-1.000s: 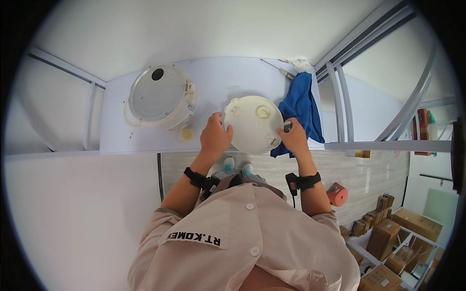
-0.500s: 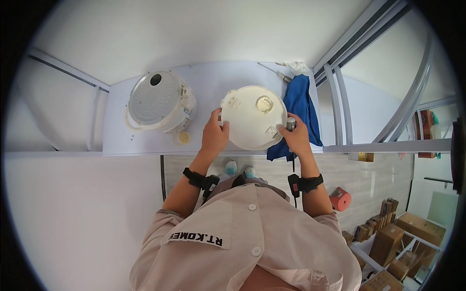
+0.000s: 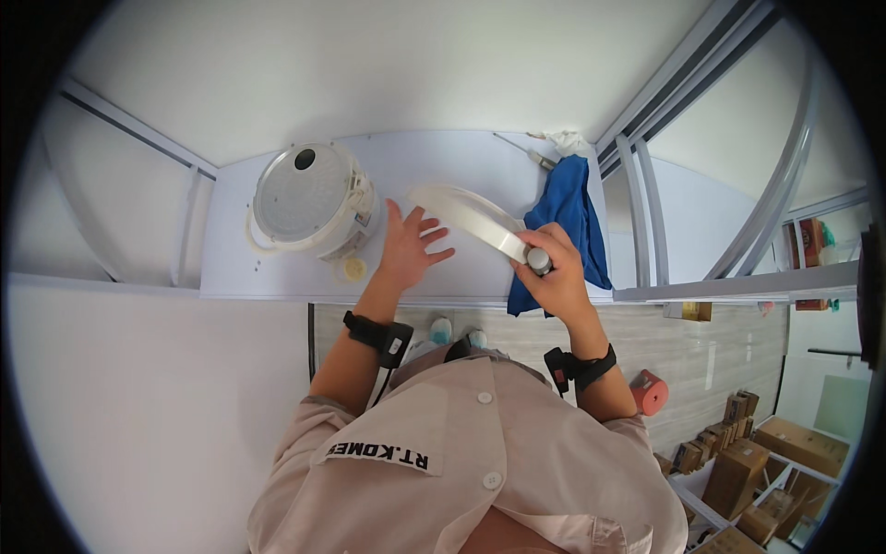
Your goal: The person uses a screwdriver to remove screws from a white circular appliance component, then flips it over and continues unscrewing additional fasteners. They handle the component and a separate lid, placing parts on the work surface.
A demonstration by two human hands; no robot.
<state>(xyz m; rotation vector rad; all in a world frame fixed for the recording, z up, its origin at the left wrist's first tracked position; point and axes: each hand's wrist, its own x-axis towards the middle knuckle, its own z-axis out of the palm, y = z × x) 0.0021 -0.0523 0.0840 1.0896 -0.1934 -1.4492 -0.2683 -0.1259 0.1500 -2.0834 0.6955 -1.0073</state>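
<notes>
My right hand (image 3: 555, 268) grips the right edge of a round cream-white lid (image 3: 475, 220), tilted so that its rim shows nearly edge-on. A short cylinder with a silver end (image 3: 539, 261) is in the same hand; its kind I cannot make out. My left hand (image 3: 413, 247) is open with fingers spread, just off the lid's left side and holding nothing. To its left stands a white rice cooker (image 3: 346, 231) with a grey, translucent-looking round top (image 3: 300, 194) that has a dark oval spot. A small yellowish round piece (image 3: 353, 269) lies in front of the cooker.
A blue cloth (image 3: 563, 203) lies on the right of the white table (image 3: 397, 152), partly behind my right hand. Behind it are a screwdriver (image 3: 539, 159) and a crumpled white bag (image 3: 570, 143). Metal frame bars (image 3: 646, 212) rise at the right. Cardboard boxes (image 3: 738, 471) stand at lower right.
The lid has turned from lying face-up between both hands to a steep tilt in my right hand. My left hand has let go of it and spread its fingers.
</notes>
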